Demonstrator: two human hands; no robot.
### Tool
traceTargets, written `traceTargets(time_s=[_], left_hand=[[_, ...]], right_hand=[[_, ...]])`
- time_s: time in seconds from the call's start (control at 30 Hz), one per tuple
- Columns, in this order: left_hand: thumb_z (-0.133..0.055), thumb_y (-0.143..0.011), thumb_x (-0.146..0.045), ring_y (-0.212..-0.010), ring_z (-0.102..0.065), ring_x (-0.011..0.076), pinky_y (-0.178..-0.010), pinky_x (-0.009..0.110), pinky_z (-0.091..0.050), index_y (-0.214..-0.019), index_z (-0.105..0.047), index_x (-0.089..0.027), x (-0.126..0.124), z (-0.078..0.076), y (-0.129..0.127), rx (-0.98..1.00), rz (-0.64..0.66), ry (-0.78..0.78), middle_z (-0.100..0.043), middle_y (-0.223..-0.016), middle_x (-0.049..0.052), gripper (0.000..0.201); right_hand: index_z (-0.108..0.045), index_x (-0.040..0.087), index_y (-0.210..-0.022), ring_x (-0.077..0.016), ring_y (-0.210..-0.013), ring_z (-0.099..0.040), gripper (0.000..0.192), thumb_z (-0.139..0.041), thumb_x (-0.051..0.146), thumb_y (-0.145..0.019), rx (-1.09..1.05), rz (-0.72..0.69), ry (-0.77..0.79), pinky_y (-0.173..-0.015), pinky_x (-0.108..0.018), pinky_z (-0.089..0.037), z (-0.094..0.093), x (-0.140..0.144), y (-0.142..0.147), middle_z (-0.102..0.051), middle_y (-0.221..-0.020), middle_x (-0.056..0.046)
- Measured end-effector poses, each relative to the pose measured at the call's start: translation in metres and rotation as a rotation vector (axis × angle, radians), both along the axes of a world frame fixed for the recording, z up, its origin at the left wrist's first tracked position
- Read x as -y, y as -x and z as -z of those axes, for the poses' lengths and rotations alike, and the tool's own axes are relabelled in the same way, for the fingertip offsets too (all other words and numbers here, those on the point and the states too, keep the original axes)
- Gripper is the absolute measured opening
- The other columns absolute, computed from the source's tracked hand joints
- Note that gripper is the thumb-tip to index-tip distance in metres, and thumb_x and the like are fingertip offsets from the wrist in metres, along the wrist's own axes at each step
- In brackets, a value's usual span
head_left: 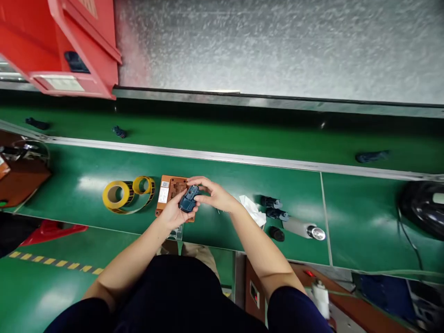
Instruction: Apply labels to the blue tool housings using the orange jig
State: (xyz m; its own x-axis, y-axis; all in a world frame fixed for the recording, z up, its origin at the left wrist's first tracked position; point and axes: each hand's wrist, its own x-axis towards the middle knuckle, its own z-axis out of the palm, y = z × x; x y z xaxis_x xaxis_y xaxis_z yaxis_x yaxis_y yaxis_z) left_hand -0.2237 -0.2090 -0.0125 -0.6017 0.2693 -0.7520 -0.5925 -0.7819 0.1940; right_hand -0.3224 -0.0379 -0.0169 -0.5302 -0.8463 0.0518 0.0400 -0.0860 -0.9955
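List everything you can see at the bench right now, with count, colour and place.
blue part: 1, dark blue, held in both hands
jig: 1, orange-brown, under the hands
label rolls: 2, yellow, left of jig
cloth: 1, white, right of hands
bench parts: 2, dark blue, beside cloth
cap: 1, black, near front edge
cylinder: 1, grey, lying right of cap
belt parts: 3, dark, on the conveyor
bin: 1, red, top left
left hand: cradles the part
right hand: fingers on its top
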Motion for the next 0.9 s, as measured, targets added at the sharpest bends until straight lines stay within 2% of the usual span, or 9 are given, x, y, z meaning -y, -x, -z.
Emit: traceTargets(time_s=[0.1,0.23,0.33,0.4,0.47,0.57,0.7,0.8,0.9], left_hand=[[-0.061,-0.095,-0.036,-0.071,-0.070,0.0164,-0.064,0.027,-0.058,-0.107,-0.069,-0.012,-0.001,-0.002,-0.013,-0.039,-0.147,0.234,-0.073,-0.086,0.008,0.027],[-0.064,-0.092,-0.047,-0.099,-0.070,0.0228,-0.083,0.034,-0.058,-0.122,-0.066,-0.017,0.004,0.006,-0.043,-0.090,-0.155,0.475,-0.072,-0.114,0.012,0.043],[-0.059,-0.092,-0.055,-0.121,-0.061,0.0255,-0.100,0.038,-0.050,-0.125,-0.064,-0.022,0.021,0.021,-0.075,-0.188,-0.054,0.838,-0.064,-0.132,0.011,0.047],[-0.058,-0.092,-0.056,-0.123,-0.058,0.0249,-0.105,0.039,-0.046,-0.124,-0.062,-0.023,0.038,0.036,-0.101,-0.230,-0.006,1.158,-0.061,-0.134,0.011,0.045],[-0.057,-0.092,-0.056,-0.119,-0.058,0.0250,-0.105,0.042,-0.046,-0.121,-0.058,-0.022,0.054,0.053,-0.127,-0.191,0.033,1.336,-0.060,-0.128,0.012,0.044],[-0.057,-0.091,-0.058,-0.116,-0.060,0.0259,-0.103,0.046,-0.048,-0.115,-0.054,-0.020,0.066,0.079,-0.159,-0.128,0.120,1.311,-0.060,-0.120,0.013,0.045],[-0.060,-0.089,-0.057,-0.106,-0.068,0.0236,-0.096,0.045,-0.052,-0.124,-0.043,-0.021,0.062,0.100,-0.185,-0.176,0.249,1.070,-0.066,-0.113,0.011,0.053],[-0.059,-0.093,-0.053,-0.104,-0.069,0.0202,-0.098,0.042,-0.051,-0.137,-0.030,-0.025,0.061,0.094,-0.192,-0.237,0.290,0.869,-0.068,-0.110,0.007,0.060],[-0.058,-0.093,-0.054,-0.101,-0.068,0.0209,-0.094,0.039,-0.053,-0.132,-0.044,-0.022,0.070,0.069,-0.188,-0.288,0.268,0.743,-0.069,-0.104,0.007,0.052]], right_hand=[[-0.051,0.025,-0.140,-0.0285,-0.138,-0.046,0.060,-0.071,0.045,-0.087,-0.182,0.194,-0.151,-0.115,-0.050,-0.041,-0.001,0.013,-0.031,-0.049,-0.142,-0.014],[-0.025,0.024,-0.157,-0.0346,-0.146,-0.035,0.101,-0.081,0.042,-0.075,-0.369,0.175,-0.353,-0.119,-0.055,-0.036,0.018,0.035,-0.072,-0.034,-0.155,-0.019],[-0.022,0.019,-0.157,-0.0345,-0.145,-0.037,0.099,-0.076,0.031,-0.075,-0.415,0.210,-0.398,-0.118,-0.055,-0.038,0.048,0.053,-0.085,-0.036,-0.154,-0.021],[-0.026,0.017,-0.155,-0.0361,-0.141,-0.040,0.095,-0.074,0.029,-0.074,-0.431,0.263,-0.449,-0.116,-0.057,-0.038,0.070,0.064,-0.080,-0.041,-0.151,-0.021],[-0.030,0.016,-0.153,-0.0382,-0.138,-0.042,0.094,-0.076,0.030,-0.072,-0.459,0.298,-0.499,-0.115,-0.061,-0.037,0.089,0.072,-0.069,-0.045,-0.147,-0.021],[-0.034,0.015,-0.151,-0.0391,-0.134,-0.042,0.096,-0.079,0.031,-0.068,-0.525,0.270,-0.520,-0.113,-0.062,-0.036,0.107,0.079,-0.053,-0.050,-0.144,-0.019],[-0.032,0.019,-0.154,-0.0377,-0.140,-0.035,0.098,-0.079,0.044,-0.073,-0.597,0.177,-0.543,-0.118,-0.059,-0.031,0.115,0.083,-0.051,-0.044,-0.153,-0.015],[-0.023,0.021,-0.159,-0.0377,-0.150,-0.020,0.102,-0.072,0.060,-0.079,-0.674,0.126,-0.625,-0.121,-0.060,-0.024,0.118,0.086,-0.061,-0.026,-0.165,-0.015],[-0.022,0.022,-0.160,-0.0363,-0.153,-0.011,0.090,-0.059,0.063,-0.089,-0.717,0.150,-0.654,-0.122,-0.060,-0.020,0.121,0.085,-0.070,-0.019,-0.167,-0.015]])
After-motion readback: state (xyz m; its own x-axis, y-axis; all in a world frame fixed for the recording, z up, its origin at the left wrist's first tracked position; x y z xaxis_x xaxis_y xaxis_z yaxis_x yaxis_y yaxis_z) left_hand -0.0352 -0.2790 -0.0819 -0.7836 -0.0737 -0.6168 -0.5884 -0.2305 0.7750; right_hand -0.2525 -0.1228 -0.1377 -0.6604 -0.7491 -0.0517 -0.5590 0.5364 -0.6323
